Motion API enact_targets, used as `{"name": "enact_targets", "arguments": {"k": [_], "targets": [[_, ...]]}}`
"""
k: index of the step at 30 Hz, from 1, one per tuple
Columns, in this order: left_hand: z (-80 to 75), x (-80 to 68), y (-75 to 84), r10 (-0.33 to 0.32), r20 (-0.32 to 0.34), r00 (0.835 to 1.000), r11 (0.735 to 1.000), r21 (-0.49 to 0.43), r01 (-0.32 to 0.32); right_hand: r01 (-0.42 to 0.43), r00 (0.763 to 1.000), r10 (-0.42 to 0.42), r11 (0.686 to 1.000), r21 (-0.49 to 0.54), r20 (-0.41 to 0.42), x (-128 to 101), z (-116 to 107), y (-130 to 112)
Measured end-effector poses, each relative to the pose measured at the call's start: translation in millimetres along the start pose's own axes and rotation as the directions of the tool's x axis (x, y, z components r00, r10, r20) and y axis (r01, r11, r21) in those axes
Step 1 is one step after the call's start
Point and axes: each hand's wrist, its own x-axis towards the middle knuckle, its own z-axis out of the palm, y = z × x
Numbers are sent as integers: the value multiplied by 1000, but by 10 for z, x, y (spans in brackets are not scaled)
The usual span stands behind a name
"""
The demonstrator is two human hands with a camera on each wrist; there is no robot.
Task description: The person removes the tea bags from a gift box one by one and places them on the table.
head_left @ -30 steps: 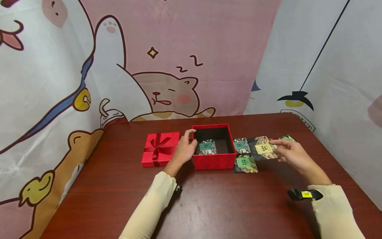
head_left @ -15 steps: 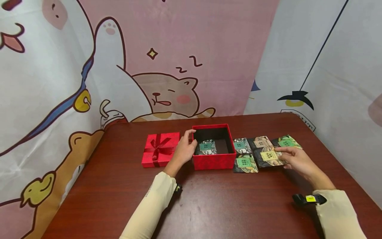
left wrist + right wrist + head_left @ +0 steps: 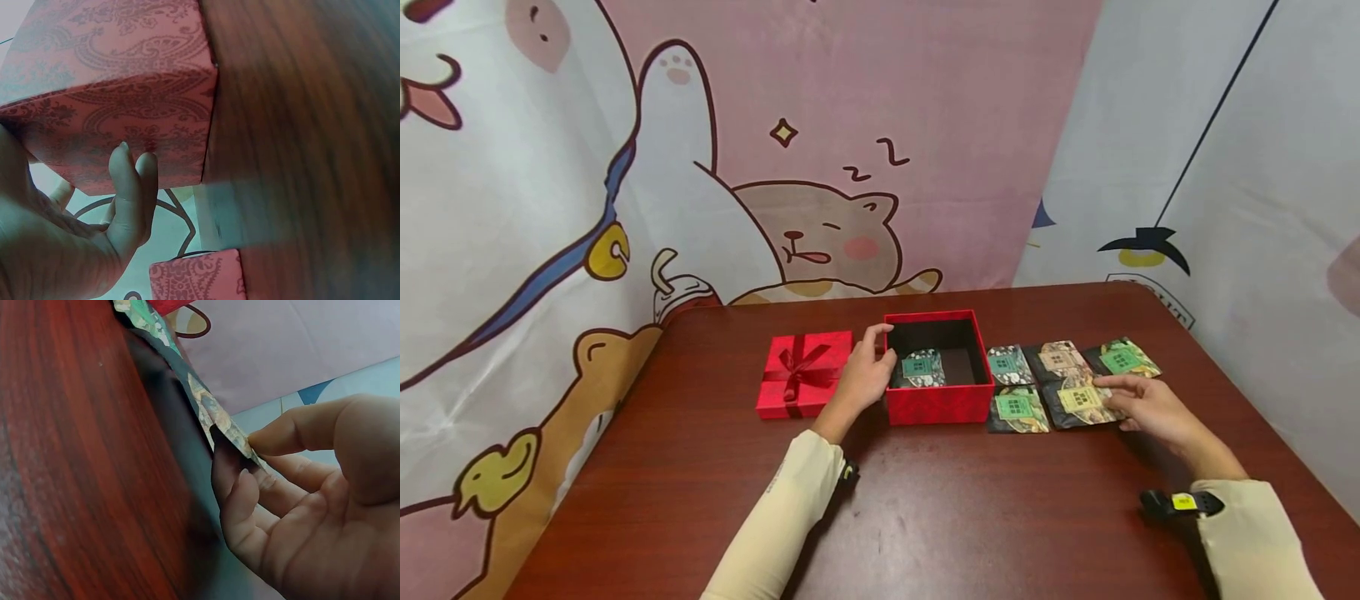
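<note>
An open red box stands mid-table with one dark snack packet inside. My left hand grips the box's left wall, thumb at the rim; in the left wrist view its fingers lie against the patterned wall of the red box. My right hand pinches the edge of a yellow-label packet lying low on the table right of the box. In the right wrist view thumb and fingers clamp the yellow-label packet by its rim.
The red lid with a ribbon bow lies left of the box. Several other packets lie right of the box: green-label ones and a tan one. Cartoon curtains close off the back and sides of the table.
My right hand has brought the yellow-label packet down and nearer, from over the other packets to the table. The left hand has stayed on the box.
</note>
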Motion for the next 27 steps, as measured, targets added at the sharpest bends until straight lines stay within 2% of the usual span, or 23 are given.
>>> {"name": "enact_targets", "arguments": {"k": [13, 21, 27], "targets": [[1, -4, -4, 0, 0, 1000, 1000, -15, 0, 24, 999, -27, 996, -90, -30, -13, 19, 29], [-4, -6, 4, 2, 1, 1000, 1000, -26, -2, 20, 1000, -22, 995, -96, -20, 6, 11, 15], [-9, -2, 7, 2, 4, 1000, 1000, -21, -1, 33, 999, -40, 984, -175, -37, -21, -10, -63]]}}
